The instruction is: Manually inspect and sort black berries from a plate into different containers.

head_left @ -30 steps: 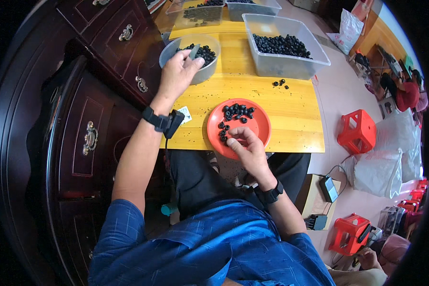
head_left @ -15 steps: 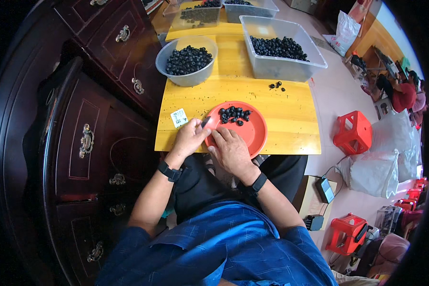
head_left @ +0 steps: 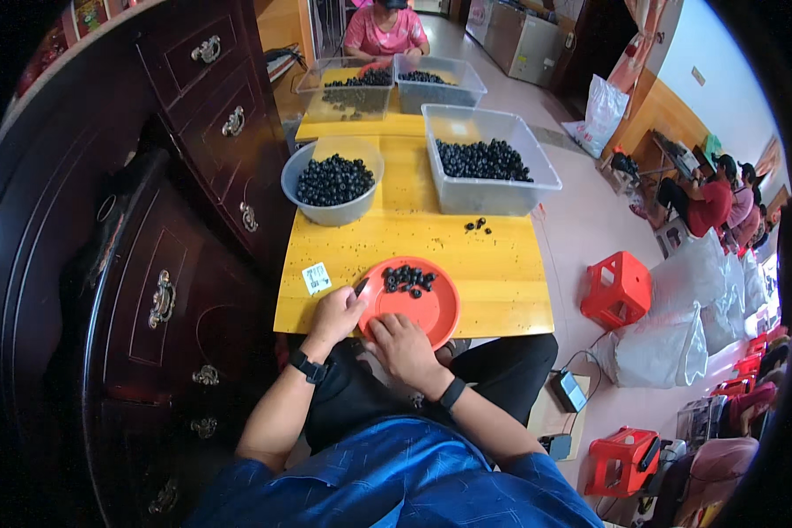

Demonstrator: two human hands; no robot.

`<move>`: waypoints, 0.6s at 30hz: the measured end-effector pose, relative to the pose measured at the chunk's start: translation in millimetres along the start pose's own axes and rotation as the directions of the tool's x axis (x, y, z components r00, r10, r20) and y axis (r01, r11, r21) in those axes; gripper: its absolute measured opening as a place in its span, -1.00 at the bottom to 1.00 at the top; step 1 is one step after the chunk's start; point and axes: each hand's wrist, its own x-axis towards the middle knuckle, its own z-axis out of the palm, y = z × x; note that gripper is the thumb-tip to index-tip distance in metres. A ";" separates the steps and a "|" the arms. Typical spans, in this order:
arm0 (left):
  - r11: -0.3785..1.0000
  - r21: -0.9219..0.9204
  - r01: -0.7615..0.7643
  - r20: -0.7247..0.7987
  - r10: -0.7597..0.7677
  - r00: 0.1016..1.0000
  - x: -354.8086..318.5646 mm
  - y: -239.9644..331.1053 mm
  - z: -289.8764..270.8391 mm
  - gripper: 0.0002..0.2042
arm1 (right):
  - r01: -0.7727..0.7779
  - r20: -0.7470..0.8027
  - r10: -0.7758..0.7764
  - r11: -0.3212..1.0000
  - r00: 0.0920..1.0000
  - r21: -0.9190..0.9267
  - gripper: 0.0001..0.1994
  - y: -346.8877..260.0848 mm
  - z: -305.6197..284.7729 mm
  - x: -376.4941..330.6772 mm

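A round red plate (head_left: 444, 312) lies at the table's near edge, with several small round black pieces (head_left: 409, 279) toward its far side. My left hand (head_left: 334, 317) is closed on a slim dark tool (head_left: 361, 287) at the plate's left rim; its kind does not show. My right hand (head_left: 407, 352) straddles the plate's near rim, fingers inside and thumb outside. Anything under those fingertips is hidden. A small white printed card (head_left: 316, 278) lies to the left of the plate.
Beyond the plate stand a round tub (head_left: 293, 189) and a rectangular bin (head_left: 546, 183), both holding black pieces. Loose pieces (head_left: 478, 225) lie before the bin. A person (head_left: 385, 35) sits at the far end. Dark drawers (head_left: 163, 308) flank the left; a red stool (head_left: 616, 289) stands right.
My view has tilted upward, so the table sits lower in the picture and a person at the far end appears. Both hands stay at the plate.
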 end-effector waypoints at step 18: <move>0.998 -0.067 0.022 0.014 -0.022 1.000 -1.3 2.2 -2.3 -0.71 | -0.121 0.059 0.114 0.983 0.992 0.137 -0.76 27.1 -13.3 2.2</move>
